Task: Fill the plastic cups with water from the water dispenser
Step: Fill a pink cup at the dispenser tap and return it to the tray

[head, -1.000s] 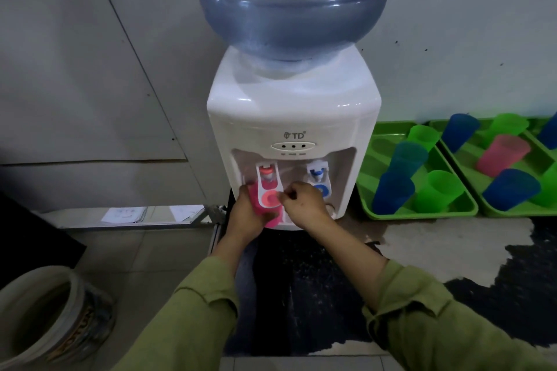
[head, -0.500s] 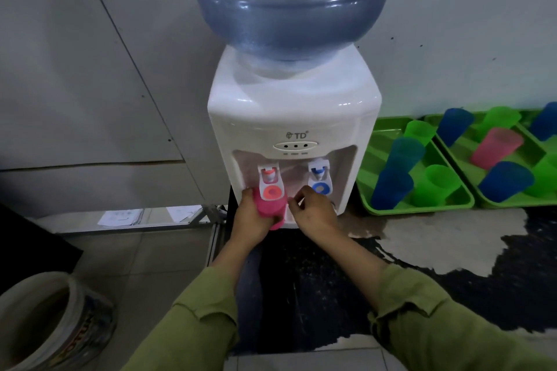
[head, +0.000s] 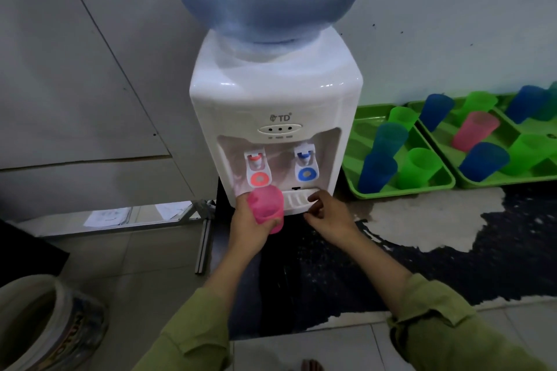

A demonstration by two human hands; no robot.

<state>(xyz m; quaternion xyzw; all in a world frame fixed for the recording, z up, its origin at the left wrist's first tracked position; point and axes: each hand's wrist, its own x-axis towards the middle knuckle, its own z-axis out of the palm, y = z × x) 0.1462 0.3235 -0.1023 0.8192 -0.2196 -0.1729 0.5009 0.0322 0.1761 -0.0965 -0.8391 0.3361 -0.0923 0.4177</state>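
Pink cup (head: pixel 266 205) is clasped in the left hand (head: pixel 251 221), just below the red tap (head: pixel 258 170) of the water dispenser (head: pixel 275 105). Right hand (head: pixel 327 217) is beside it, fingers loosely curled on nothing, near the drip tray (head: pixel 297 199). Farther to the right of this hand, green trays (head: pixel 355 132) hold more cups (head: pixel 417 167)

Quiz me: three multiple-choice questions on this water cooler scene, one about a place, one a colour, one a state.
1. Where is the pink cup?
A. On a green tray
B. In the left hand, below the red tap
C. On the floor

2. What colour is the other tap?
A. Blue
B. Yellow
C. Black

3. What is the right hand doing?
A. Gripping a cup
B. Pressing a tap
C. Holding nothing, by the drip tray

Answers:
B, fingers wrap the cup.
A, its lever is blue.
C, its fingers are empty.
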